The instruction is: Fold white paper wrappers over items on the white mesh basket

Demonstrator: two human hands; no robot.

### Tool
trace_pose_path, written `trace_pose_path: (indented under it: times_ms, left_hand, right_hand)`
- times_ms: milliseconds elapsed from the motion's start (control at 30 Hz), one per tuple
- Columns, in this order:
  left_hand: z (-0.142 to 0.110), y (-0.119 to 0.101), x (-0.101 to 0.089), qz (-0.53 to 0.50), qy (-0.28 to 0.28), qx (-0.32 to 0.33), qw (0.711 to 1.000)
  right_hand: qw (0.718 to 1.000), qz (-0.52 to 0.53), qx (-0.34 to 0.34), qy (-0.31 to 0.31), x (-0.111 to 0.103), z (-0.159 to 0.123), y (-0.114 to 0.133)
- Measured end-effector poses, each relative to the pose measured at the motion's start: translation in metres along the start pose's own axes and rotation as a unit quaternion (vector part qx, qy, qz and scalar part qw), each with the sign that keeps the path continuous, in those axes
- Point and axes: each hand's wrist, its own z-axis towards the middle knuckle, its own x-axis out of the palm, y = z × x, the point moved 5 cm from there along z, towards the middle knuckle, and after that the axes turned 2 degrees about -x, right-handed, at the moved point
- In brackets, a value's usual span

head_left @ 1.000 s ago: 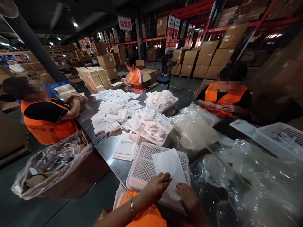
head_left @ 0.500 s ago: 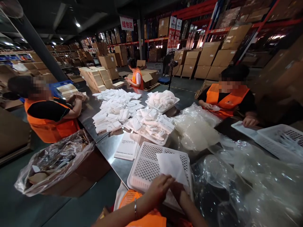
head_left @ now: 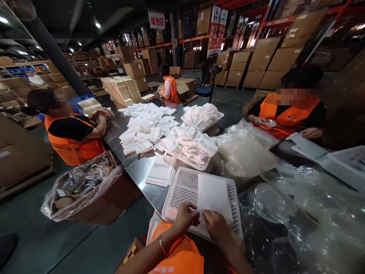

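Note:
My left hand [head_left: 186, 216] and my right hand [head_left: 216, 224] meet at the near edge of a white paper pouch [head_left: 214, 194]. The pouch lies flat on an upturned white perforated basket [head_left: 182, 188] right in front of me. Both hands pinch its near end, fingers curled. A bracelet sits on my left wrist and an orange vest covers my chest. A stack of flat white printed bags [head_left: 161, 171] lies just left of the basket on the steel table [head_left: 140, 171].
Piles of small white packets [head_left: 148, 127] fill trays mid-table. Crumpled clear plastic bags [head_left: 293, 205] spread on the right. Three people in orange vests work around the table. A plastic-lined box of scraps [head_left: 82, 188] stands on the floor at left. Cardboard boxes line racks behind.
My hands drew together at the pouch's near edge. The camera turned left, so the basket and table shifted right. The person at right moved a hand onto papers.

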Motion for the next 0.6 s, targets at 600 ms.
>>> trace_pose_path:
  times_ms: [600]
  left_hand:
    - [-0.007,-0.005,0.001,-0.009,-0.032,-0.019,0.999]
  right_hand:
    - [0.971,-0.204,-0.117,-0.042,0.009,-0.007,0.045]
